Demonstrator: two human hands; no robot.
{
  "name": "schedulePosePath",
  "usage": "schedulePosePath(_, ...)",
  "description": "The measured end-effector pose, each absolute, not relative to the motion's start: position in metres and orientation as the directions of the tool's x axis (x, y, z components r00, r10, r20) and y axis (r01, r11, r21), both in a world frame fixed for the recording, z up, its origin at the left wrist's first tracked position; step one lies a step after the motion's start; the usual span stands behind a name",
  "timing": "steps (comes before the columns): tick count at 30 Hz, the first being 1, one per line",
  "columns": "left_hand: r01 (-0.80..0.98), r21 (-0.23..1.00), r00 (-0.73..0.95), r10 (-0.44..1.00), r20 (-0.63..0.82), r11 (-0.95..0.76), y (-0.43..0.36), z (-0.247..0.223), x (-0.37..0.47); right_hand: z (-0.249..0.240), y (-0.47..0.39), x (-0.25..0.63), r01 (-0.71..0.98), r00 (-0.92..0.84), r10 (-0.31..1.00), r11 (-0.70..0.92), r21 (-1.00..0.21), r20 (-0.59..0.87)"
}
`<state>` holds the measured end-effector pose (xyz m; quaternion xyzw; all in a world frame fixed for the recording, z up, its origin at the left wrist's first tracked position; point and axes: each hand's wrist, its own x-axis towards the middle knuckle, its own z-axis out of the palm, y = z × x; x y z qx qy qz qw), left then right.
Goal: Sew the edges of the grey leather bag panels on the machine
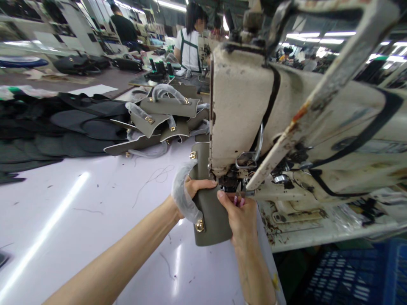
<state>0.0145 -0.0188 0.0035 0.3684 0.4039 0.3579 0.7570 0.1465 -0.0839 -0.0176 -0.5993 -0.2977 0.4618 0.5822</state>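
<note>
A grey-olive bag flap (214,216) lies under the head of a large cream sewing machine (241,106). Its handle (182,192), wrapped in whitish film, is fixed by gold fittings at both ends. My left hand (193,188) reaches through the handle and grips the flap, with the thumb on top close to the presser foot. On the flap's right edge, my right hand (240,214) holds it with the thumb above and the fingers partly hidden. Small scissors with pink handles (239,200) show at the right hand's fingers. The needle area is mostly hidden.
Several similar flaps with wrapped handles (168,106) are piled behind, beside a stack of dark pieces (79,123). Loose threads lie on the white tabletop (121,237). A blue plastic crate (349,275) stands low at right. A person (190,48) works farther back.
</note>
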Motion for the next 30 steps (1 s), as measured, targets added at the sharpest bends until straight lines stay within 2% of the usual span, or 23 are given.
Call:
schedulePosePath(9,-0.262,0.843,0.397,0.849,-0.35,0.47,-0.021,0.004,0.016,-0.015,-0.085,0.144,-0.218,0.4,0.888,-0.149,-0.965,-0.227)
schedulePosePath(13,-0.223,0.855,0.374,0.851,-0.368,0.468,-0.02,0.0,0.014,-0.017,-0.084,0.146,-0.185,0.395,0.9,-0.121,-0.975,-0.186)
schedulePosePath(15,-0.235,0.845,0.36,0.85,-0.384,0.481,-0.021,0.0,0.011,-0.017,-0.088,0.148,-0.1,0.37,0.917,-0.118,-0.988,-0.147)
schedulePosePath(20,-0.279,0.809,0.353,0.839,-0.415,0.518,-0.029,-0.006,0.01,-0.01,-0.107,0.158,0.305,0.285,0.958,-0.067,-0.95,0.024)
schedulePosePath(23,-0.399,0.8,0.199,0.894,-0.401,0.447,-0.042,-0.011,0.021,-0.004,-0.109,0.172,0.388,0.186,0.981,-0.027,-0.921,0.05)
schedulePosePath(25,-0.495,0.767,0.077,0.899,-0.43,0.409,-0.053,-0.011,0.033,-0.002,-0.103,0.185,0.372,0.123,0.992,-0.021,-0.928,0.027)
schedulePosePath(30,-0.649,0.686,-0.087,0.863,-0.498,0.33,-0.077,-0.006,0.063,0.003,-0.081,0.217,0.329,-0.029,1.0,0.006,-0.944,-0.003)
